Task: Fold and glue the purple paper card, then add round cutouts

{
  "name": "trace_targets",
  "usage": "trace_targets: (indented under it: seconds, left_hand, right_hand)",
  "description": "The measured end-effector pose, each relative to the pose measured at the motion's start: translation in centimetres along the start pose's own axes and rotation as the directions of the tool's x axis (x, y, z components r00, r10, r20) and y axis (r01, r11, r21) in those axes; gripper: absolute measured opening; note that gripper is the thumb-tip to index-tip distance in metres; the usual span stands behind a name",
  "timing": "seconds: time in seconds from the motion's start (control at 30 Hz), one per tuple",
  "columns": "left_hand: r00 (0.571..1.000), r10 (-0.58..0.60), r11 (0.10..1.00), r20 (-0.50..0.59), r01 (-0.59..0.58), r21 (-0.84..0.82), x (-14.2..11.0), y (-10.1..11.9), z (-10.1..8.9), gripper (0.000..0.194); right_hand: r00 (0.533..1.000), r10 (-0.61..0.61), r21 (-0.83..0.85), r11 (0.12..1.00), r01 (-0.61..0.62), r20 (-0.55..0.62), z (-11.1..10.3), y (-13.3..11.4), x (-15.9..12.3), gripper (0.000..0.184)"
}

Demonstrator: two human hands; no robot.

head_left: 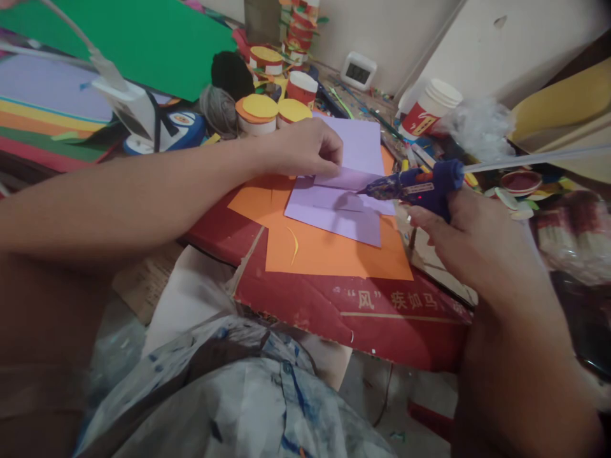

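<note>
My right hand (482, 245) is wrapped around a blue hot glue gun (436, 187). The gun points left, its nozzle at a fold or strip on the purple paper (344, 222); whether it touches cannot be told. My left hand (305, 149) is closed, finger and thumb pinching the raised purple part at its left side. Orange paper sheets (334, 257) lie under the purple one, with a thin yellow curved sliver (293, 245) on them. Beneath everything is a red cardboard sheet (296, 296) with printed characters.
Behind my left hand stand yellow-topped paper cups (258, 111) and balls of grey yarn (218, 108) and black yarn (232, 73). A power strip (138, 121) and green sheet (124, 44) are at left. White cups (429, 108) and a small clock (359, 70) stand at back right.
</note>
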State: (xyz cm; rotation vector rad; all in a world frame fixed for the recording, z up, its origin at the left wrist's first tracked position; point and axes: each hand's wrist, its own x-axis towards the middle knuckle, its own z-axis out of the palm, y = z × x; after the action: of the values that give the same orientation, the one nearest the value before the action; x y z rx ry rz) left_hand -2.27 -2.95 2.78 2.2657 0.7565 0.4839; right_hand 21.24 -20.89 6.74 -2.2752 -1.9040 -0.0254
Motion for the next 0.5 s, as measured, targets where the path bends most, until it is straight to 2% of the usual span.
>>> trace_targets:
  seconds: [0.07, 0.13, 0.23, 0.4, 0.5]
  left_hand:
    - [1.0, 0.007, 1.0, -0.011, -0.007, -0.014, 0.0, -0.1, 0.1, 0.007]
    - [1.0, 0.012, 1.0, -0.019, -0.013, -0.026, 0.1, -0.1, 0.1, 0.006]
    - [1.0, 0.004, 0.999, -0.02, -0.004, -0.035, 0.2, -0.3, 0.1, 0.005]
    - [1.0, -0.018, 0.999, -0.012, 0.017, -0.046, 0.1, -0.3, -0.2, 0.009]
    - [1.0, 0.005, 0.998, -0.019, -0.006, -0.067, 0.1, -0.2, -0.3, 0.01]
  right_hand:
    - [0.999, -0.031, 0.028, 0.999, 0.031, -0.014, 0.3, -0.2, -0.1, 0.026]
    - [0.994, -0.11, 0.118, 0.987, 0.112, -0.026, 1.0, -0.6, -0.2, 0.025]
    - [0.976, -0.219, 0.236, 0.947, 0.216, -0.012, 1.6, -1.4, -0.2, 0.037]
    - [0.994, -0.107, 0.137, 0.985, 0.104, 0.01, 1.3, -1.5, -0.3, 0.046]
    - [0.988, -0.155, 0.175, 0.973, 0.151, 0.01, 1.6, -1.6, -0.2, 0.042]
